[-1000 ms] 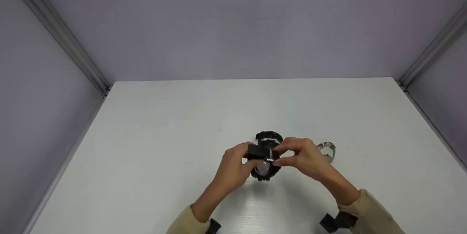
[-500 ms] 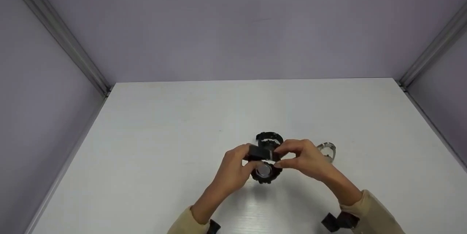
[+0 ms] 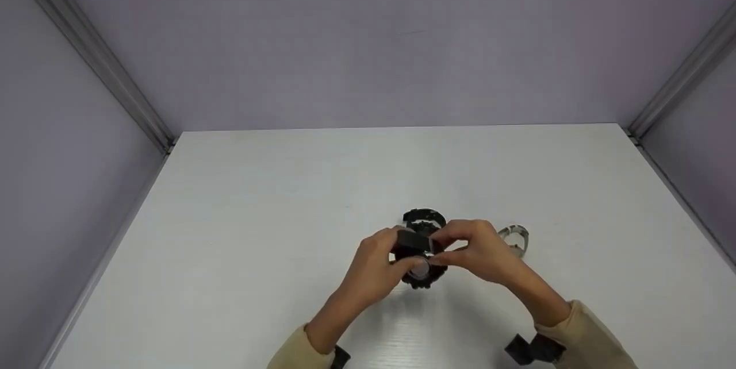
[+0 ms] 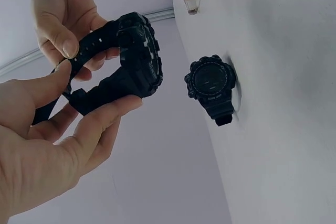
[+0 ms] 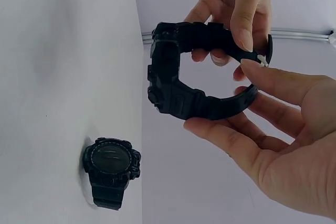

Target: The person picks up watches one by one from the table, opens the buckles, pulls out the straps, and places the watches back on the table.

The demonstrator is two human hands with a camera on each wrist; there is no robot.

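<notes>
Hands (image 3: 374, 268) lowered slightly; black watch (image 3: 418, 260) pinched between both grips above table (image 3: 259, 231).

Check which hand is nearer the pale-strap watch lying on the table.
Right. The right hand is just beside the pale-strap watch, not touching it. The left hand is on the far side of the held black watch, which both hands grip.

Item: black watch (image 3: 418, 257), chunky ribbed case, black strap | State: strap curved into a loop, ends meeting at the buckle, not seen fastened | Pose: held above the tabletop, case turned downward, metal case back up | Location: over the tabletop's near-centre area, toward the near edge.
</notes>
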